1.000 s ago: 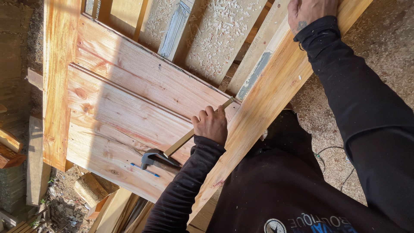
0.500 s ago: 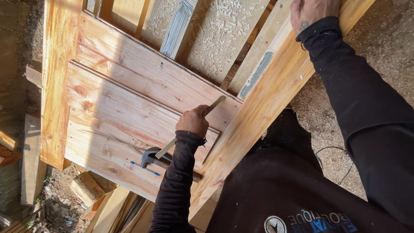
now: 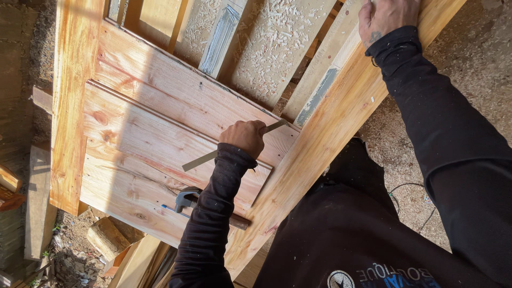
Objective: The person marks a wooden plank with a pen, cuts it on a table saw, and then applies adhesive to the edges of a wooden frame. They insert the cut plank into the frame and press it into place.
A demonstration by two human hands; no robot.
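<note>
A wide panel of pale pine boards (image 3: pixel 149 144) filled the left and middle of the view, its planks fitted edge to edge with grooved joints and knots showing. A thick upright post (image 3: pixel 72 101) bordered it on one side and a long, heavy beam (image 3: pixel 330 133) ran diagonally along the other. Beyond the top board lay an uncovered stretch of coarse chipboard sheathing (image 3: pixel 277 48) crossed by a grey batten (image 3: pixel 218 40), so by the look of it several boards were already in place and the span above them was not yet clad.

The person's dark sleeves and dark top (image 3: pixel 373 234) took up the lower right. The right hand (image 3: pixel 386 16) was spread flat near the top of the beam, its grip open and pressing on the wood, holding nothing. The left hand (image 3: pixel 245 137) was closed in a fist around a thin flat metal bar (image 3: pixel 234 145), perhaps a ruler or chisel blade, which lay slantwise across the panel with one end reaching the beam beside the upper board's end and the other pointing down-left over the lower boards.

A hammer (image 3: pixel 186 198) with a dark steel head rested on the lowest boards, just under the left forearm, its handle end showing near the beam. Offcuts of timber (image 3: pixel 106 240) lay on the ground below the panel.
</note>
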